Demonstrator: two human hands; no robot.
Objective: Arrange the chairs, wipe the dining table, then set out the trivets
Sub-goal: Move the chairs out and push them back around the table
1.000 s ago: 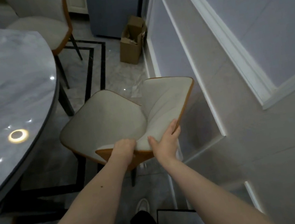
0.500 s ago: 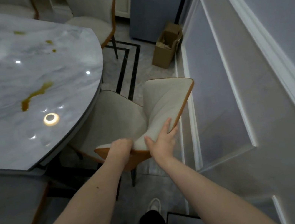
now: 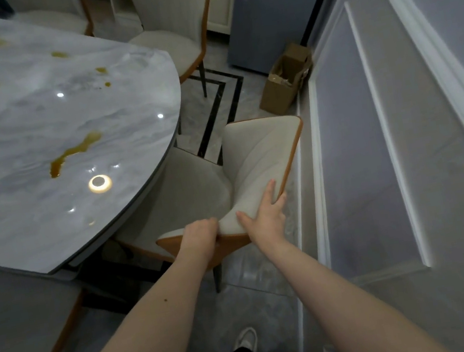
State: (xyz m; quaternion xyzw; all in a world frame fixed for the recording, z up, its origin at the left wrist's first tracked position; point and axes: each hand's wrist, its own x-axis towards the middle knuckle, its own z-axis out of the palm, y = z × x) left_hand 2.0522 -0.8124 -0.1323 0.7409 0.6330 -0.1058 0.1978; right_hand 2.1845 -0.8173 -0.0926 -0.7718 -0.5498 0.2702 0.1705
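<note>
The left hand (image 3: 199, 236) gripped the chair (image 3: 242, 174) back's top edge, the right hand (image 3: 265, 216) lay spread on it, likely to steer its seat under the desk (image 3: 31, 123).

A cream-cushioned chair (image 3: 196, 188) with an orange-brown shell is seen upright, its seat partly tucked under the table (image 3: 34, 141). The grey marbled table top is marked by yellow-brown spills. A matching chair (image 3: 177, 22) is stood at the far edge.

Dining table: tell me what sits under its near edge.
The front of the chair's seat is tucked under the dining table rim; the rest of the seat shows. Chair legs and table base are mostly hidden.
</note>
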